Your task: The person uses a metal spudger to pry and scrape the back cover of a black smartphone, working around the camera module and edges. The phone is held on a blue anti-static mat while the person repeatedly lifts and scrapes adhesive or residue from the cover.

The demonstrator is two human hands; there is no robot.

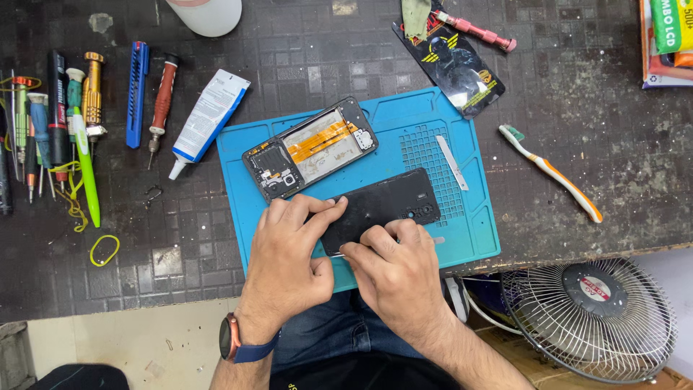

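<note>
Both hands work on a black back cover (382, 206) lying flat on the blue repair mat (476, 224), near its front edge. Left hand (285, 253) has fingers pressed flat on the cover's left end, apparently pinning it so it can't slide. Right hand (393, 267) is curled, fingertips pinching a thin metal tool (435, 240) whose tip sticks out at the cover's lower edge; grip partly hidden, looks like it is worked along the seam. Just beyond the cover, an opened phone body (310, 148) lies tilted on the mat, internals and an orange strip up, kept close but apart from the cover. A metal pry blade (452, 162) rests on the mat's grid section, within reach. Off the mat on the dark bench (577, 108): glue tube (209, 119) to the left, a row of screwdrivers (65, 123) far left, a toothbrush (550, 172) right. A fan (595, 318) sits below the bench edge.
</note>
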